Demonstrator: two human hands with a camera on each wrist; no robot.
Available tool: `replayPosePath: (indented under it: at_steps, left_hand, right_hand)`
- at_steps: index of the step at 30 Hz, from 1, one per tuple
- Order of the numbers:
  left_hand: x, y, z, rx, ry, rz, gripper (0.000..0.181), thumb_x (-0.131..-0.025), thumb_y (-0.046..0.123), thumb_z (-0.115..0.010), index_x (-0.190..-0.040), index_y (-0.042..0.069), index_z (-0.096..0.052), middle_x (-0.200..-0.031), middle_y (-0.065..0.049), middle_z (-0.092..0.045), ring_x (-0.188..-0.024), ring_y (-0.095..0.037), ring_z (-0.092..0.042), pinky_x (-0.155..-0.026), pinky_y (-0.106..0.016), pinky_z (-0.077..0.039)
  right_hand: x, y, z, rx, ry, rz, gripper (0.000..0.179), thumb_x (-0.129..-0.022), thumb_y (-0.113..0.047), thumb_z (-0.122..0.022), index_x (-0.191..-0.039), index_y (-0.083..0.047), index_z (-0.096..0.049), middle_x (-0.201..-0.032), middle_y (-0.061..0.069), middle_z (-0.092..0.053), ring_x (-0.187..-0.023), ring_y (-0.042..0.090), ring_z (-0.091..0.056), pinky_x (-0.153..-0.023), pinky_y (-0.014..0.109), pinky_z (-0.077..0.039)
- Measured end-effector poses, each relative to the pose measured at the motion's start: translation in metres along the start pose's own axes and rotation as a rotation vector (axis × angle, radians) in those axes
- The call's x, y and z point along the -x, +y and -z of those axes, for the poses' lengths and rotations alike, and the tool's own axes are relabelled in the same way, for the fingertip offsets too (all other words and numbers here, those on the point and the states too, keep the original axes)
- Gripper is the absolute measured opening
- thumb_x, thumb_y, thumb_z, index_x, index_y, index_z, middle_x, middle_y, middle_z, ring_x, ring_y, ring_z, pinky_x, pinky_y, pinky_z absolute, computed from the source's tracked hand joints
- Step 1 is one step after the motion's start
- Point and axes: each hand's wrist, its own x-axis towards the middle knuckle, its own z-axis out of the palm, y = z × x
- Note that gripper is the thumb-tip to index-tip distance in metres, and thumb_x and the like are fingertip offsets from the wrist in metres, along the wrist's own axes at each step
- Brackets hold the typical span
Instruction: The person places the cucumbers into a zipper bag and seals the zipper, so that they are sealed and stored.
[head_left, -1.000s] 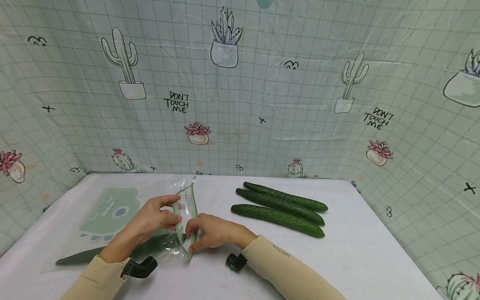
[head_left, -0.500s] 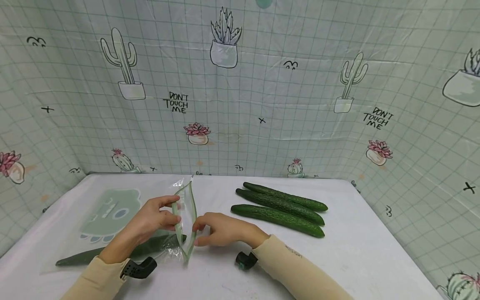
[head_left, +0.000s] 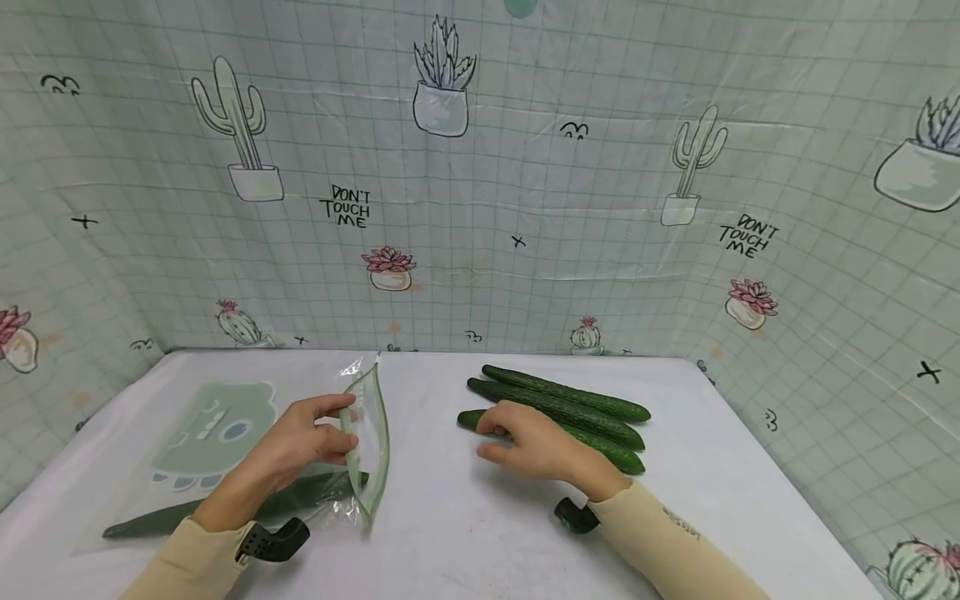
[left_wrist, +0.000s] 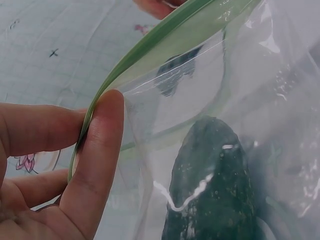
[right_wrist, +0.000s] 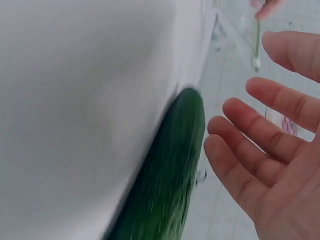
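Observation:
My left hand [head_left: 300, 437] pinches one side of the mouth of a clear zip bag [head_left: 384, 454] with green edges. The mouth gapes to the right. Inside the bag lies a cucumber [head_left: 165, 515], its tip close behind the mouth; the left wrist view shows that cucumber [left_wrist: 210, 185] through the plastic. My right hand [head_left: 540, 442], fingers apart and holding nothing, is over the nearest of three loose cucumbers and hides part of it. In the right wrist view the end of a cucumber [right_wrist: 172, 170] stands beside the fingertips.
Behind the nearest loose cucumber [head_left: 618, 454] lie the middle one [head_left: 577, 412] and the far one [head_left: 585, 394], side by side. All rest on the white table [head_left: 442, 550]. A cactus-print sheet [head_left: 480, 192] rises at the back and sides.
My right hand has let go of the bag's edge and moved right to the cucumbers. The left hand keeps its pinch on the bag, whose mouth still gapes.

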Motion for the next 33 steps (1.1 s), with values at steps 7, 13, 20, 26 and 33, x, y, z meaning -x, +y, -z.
replayPosePath:
  at_steps: [7, 13, 20, 26, 33]
  left_hand:
    - [0.0, -0.002, -0.002, 0.004, 0.007, 0.005, 0.071, -0.082, -0.008, -0.065, -0.144, -0.01, -0.03, -0.134, -0.029, -0.033, -0.077, -0.02, -0.063, -0.07, -0.039, -0.058]
    - [0.0, -0.001, -0.003, 0.003, 0.012, 0.003, 0.071, -0.082, -0.008, -0.065, -0.144, -0.011, -0.03, -0.133, -0.029, -0.033, -0.077, -0.02, -0.063, -0.07, -0.039, -0.058]
    - [0.0, -0.001, -0.002, 0.004, 0.016, -0.004, 0.071, -0.082, -0.008, -0.065, -0.144, -0.01, -0.03, -0.13, -0.028, -0.036, -0.076, -0.02, -0.063, -0.07, -0.039, -0.058]
    - [0.0, -0.001, 0.0, 0.0, 0.021, -0.001, 0.07, -0.082, -0.007, -0.064, -0.144, -0.01, -0.031, -0.129, -0.028, -0.037, -0.077, -0.019, -0.063, -0.071, -0.038, -0.058]
    - [0.0, -0.001, 0.0, 0.001, 0.008, -0.003, 0.071, -0.083, -0.007, -0.064, -0.144, -0.01, -0.03, -0.131, -0.029, -0.035, -0.077, -0.019, -0.063, -0.071, -0.039, -0.058]
  right_hand:
    - [0.029, 0.02, 0.017, 0.123, 0.083, -0.052, 0.029, -0.092, -0.032, -0.065, -0.114, -0.013, -0.065, -0.111, -0.002, -0.059, -0.103, 0.017, -0.057, -0.086, 0.038, -0.049]
    - [0.047, 0.033, 0.025, 0.262, 0.128, -0.13, 0.034, -0.087, -0.031, -0.071, -0.117, -0.016, -0.064, -0.113, -0.003, -0.058, -0.104, 0.017, -0.057, -0.084, 0.04, -0.05]
    - [0.061, 0.047, 0.028, 0.379, 0.142, -0.232, 0.036, -0.082, -0.031, -0.076, -0.112, -0.015, -0.064, -0.102, -0.001, -0.058, -0.09, 0.017, -0.057, -0.074, 0.037, -0.049]
    - [0.068, 0.056, 0.028, 0.404, 0.1, -0.296, 0.039, -0.08, -0.033, -0.078, -0.111, -0.016, -0.063, -0.098, -0.002, -0.055, -0.084, 0.015, -0.054, -0.069, 0.035, -0.048]
    - [0.072, 0.06, 0.029, 0.4, 0.053, -0.335, 0.045, -0.08, -0.03, -0.078, -0.119, -0.015, -0.06, -0.107, 0.002, -0.058, -0.095, 0.022, -0.058, -0.074, 0.04, -0.051]
